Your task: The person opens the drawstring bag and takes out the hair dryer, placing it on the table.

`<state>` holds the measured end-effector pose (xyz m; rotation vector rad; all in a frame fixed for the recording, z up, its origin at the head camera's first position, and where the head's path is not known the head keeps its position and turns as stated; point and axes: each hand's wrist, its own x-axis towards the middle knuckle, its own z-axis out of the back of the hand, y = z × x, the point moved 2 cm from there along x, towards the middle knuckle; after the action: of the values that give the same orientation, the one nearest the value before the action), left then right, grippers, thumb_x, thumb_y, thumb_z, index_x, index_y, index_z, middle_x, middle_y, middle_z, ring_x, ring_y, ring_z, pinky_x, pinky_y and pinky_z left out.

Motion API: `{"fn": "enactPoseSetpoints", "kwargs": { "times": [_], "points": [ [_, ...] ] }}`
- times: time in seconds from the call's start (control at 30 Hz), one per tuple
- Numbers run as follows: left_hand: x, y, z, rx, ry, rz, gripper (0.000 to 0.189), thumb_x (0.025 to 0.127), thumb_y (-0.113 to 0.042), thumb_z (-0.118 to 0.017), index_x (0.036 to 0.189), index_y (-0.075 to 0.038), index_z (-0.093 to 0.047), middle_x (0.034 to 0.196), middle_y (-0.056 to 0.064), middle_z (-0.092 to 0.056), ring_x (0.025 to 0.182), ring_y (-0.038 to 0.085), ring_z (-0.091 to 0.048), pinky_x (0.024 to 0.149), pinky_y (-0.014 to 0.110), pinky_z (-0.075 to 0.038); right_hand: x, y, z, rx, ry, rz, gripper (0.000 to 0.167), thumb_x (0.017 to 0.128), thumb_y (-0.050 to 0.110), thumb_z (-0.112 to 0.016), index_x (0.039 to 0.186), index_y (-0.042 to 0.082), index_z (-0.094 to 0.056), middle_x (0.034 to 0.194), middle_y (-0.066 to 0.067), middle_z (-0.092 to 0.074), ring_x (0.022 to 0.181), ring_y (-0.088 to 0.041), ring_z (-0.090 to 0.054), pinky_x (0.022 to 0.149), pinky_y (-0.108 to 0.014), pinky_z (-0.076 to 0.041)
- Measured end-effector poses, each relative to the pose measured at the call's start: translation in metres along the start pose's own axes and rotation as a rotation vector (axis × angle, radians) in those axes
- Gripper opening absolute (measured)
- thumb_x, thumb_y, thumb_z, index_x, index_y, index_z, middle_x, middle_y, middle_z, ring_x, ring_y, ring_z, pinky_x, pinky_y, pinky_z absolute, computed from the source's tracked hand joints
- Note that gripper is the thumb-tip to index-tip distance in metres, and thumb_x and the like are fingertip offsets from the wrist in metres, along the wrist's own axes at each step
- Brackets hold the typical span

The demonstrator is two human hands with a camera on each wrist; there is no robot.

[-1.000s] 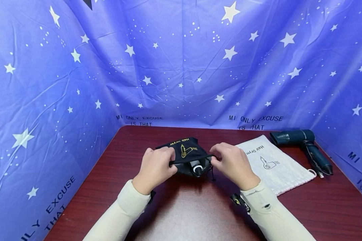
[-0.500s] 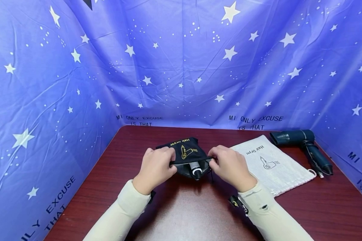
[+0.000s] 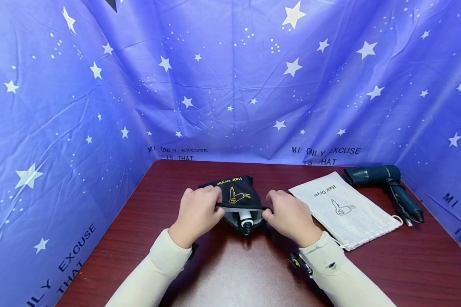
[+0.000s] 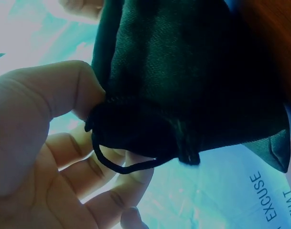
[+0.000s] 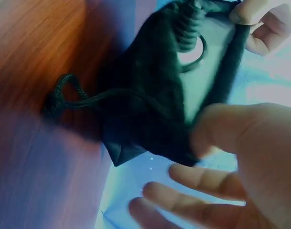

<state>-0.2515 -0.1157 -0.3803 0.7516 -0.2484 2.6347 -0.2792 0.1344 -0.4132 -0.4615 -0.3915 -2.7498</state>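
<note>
A black drawstring bag [image 3: 243, 194] printed "Hair Dryer" in yellow lies at mid table, its mouth facing me. My left hand [image 3: 199, 209] pinches the left corner of the mouth between thumb and fingers. At the right corner, my right hand [image 3: 292, 215] pinches the hem, with its other fingers spread in the right wrist view. Inside the mouth sits a hair dryer [image 3: 246, 221] with a white handle end and a ribbed black cord guard pointing at me; the rest of it is hidden in the cloth. A cord loop [image 4: 123, 167] hangs beside the left fingers.
To the right lies a flat white drawstring bag [image 3: 338, 213] with the same print in black. Behind it, near the table's right edge, rests a dark hair dryer [image 3: 384, 177] with its cord along the handle. A blue star-patterned curtain [image 3: 230, 85] encloses the table [image 3: 230, 273].
My right hand has moved a little left and toward me, with the bag's right corner. The bag's mouth gapes wider, showing its pale lining, and the handle end points more toward me.
</note>
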Motion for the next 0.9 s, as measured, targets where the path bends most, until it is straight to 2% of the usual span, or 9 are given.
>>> {"fn": "enactPoseSetpoints", "kwargs": {
  "times": [0.3, 0.53, 0.73, 0.9],
  "points": [
    [-0.0027, 0.0025, -0.0016, 0.033, 0.008, -0.010, 0.009, 0.076, -0.013, -0.067, 0.078, -0.019, -0.061, 0.068, -0.008, -0.054, 0.058, 0.012, -0.052, 0.057, 0.033, -0.030, -0.0023, 0.0031, -0.0103, -0.039, 0.116, 0.025, 0.032, 0.069, 0.033, -0.078, 0.096, 0.017, -0.068, 0.082, 0.004, -0.059, 0.068, -0.021, -0.061, 0.050, -0.039, -0.043],
    [-0.0026, 0.0023, -0.0020, 0.040, 0.022, 0.001, 0.013, 0.075, -0.015, -0.074, 0.077, -0.019, -0.062, 0.066, -0.008, -0.055, 0.058, 0.012, -0.054, 0.056, 0.033, -0.029, -0.0037, 0.0006, -0.0109, -0.053, 0.183, 0.030, 0.034, 0.072, 0.037, -0.079, 0.096, 0.015, -0.068, 0.079, 0.003, -0.057, 0.071, -0.019, -0.060, 0.055, -0.041, -0.045],
    [-0.0039, 0.0024, -0.0038, 0.064, 0.115, 0.023, 0.019, 0.073, -0.019, -0.078, 0.076, -0.020, -0.060, 0.066, -0.010, -0.055, 0.059, 0.012, -0.055, 0.058, 0.034, -0.028, -0.0034, -0.0017, -0.0091, -0.037, 0.200, 0.014, 0.026, 0.079, 0.038, -0.073, 0.089, 0.015, -0.066, 0.080, 0.000, -0.059, 0.074, -0.023, -0.063, 0.058, -0.043, -0.048],
    [-0.0060, 0.0024, -0.0048, 0.070, 0.197, 0.016, 0.028, 0.069, -0.024, -0.084, 0.072, -0.022, -0.056, 0.067, -0.011, -0.054, 0.061, 0.010, -0.054, 0.060, 0.035, -0.029, -0.0024, -0.0042, -0.0053, -0.031, 0.193, 0.003, 0.023, 0.079, 0.037, -0.073, 0.086, 0.016, -0.067, 0.081, 0.001, -0.061, 0.073, -0.021, -0.063, 0.060, -0.042, -0.049]
  ]
}}
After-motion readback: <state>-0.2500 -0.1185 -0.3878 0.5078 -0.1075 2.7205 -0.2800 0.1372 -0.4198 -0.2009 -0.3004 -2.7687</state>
